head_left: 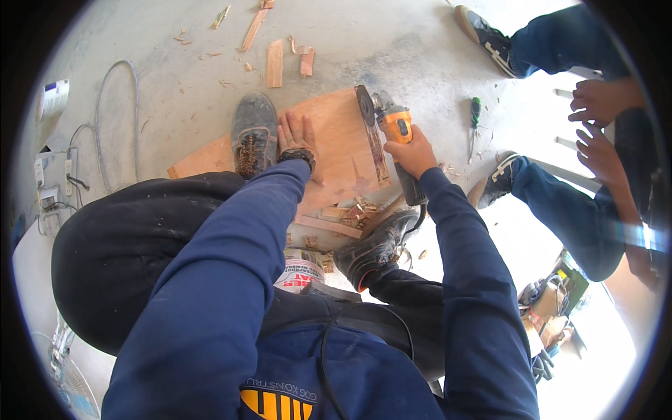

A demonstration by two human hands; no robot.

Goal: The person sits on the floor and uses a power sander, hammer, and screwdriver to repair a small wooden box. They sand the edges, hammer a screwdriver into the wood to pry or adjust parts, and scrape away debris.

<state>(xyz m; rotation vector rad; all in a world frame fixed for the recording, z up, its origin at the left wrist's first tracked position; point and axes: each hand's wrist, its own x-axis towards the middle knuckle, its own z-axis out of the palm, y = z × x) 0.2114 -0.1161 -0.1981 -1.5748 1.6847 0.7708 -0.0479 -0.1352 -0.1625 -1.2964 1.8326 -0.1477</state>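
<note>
My left hand (301, 138) lies flat on a sheet of plywood (339, 126), its fingers stretched toward the far edge. My left shoe (253, 129) also rests on the board, just beside that hand. In my right hand (416, 152) is a yellow and black angle grinder (396, 126), gripped round its body. Its dark disc (365, 105) stands on edge at the board's far right corner; whether it touches the wood, or is spinning, I cannot tell. Along the board's right side runs a rough, dark, splintered edge (376, 150).
Another person's legs (560, 203) and hands (598, 140) are close on the right. A green-handled screwdriver (475, 122) lies on the floor between us. Wood scraps (274, 63) lie beyond the board. Cables (101, 105) run at the left; a tub (299, 271) sits below me.
</note>
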